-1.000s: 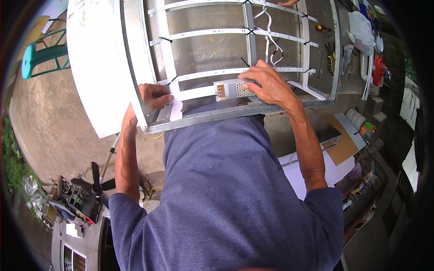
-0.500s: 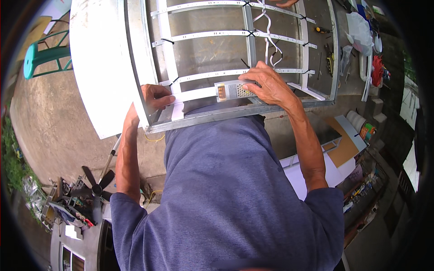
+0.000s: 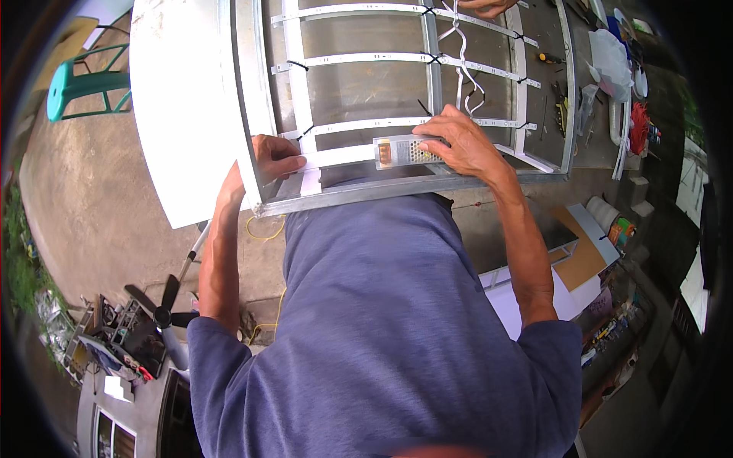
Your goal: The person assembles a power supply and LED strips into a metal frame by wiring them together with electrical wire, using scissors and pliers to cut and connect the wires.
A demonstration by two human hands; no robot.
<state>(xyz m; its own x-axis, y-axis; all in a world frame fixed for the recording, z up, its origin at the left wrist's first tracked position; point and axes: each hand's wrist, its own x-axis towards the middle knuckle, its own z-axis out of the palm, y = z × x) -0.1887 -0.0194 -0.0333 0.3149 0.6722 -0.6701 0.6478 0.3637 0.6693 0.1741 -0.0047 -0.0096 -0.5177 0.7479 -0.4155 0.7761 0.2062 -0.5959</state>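
Observation:
My right hand [image 3: 463,145] grips a perforated metal power supply [image 3: 398,152] from its right end, fingers above and thumb on its face. The supply lies against a flat white strip [image 3: 343,156] near the front rail of a metal frame [image 3: 359,193]. At the strip's left end my left hand [image 3: 276,158] pinches it near the frame's left corner, thumb on top; the other fingers are partly hidden. Across the frame run several white LED strips [image 3: 366,58] tied with black cable ties. White wires [image 3: 463,53] hang down right of the middle bar.
Another person's hand [image 3: 489,8] is at the far edge of the frame. A white panel [image 3: 179,114] stands along the left side. Pliers [image 3: 561,103] and a screwdriver [image 3: 548,58] lie at the right. A green stool [image 3: 88,82] stands far left, a fan [image 3: 163,317] lower left.
The whole view has shifted slightly, with the frame appearing a little further right. Both hands keep their grips on the strip and the power supply.

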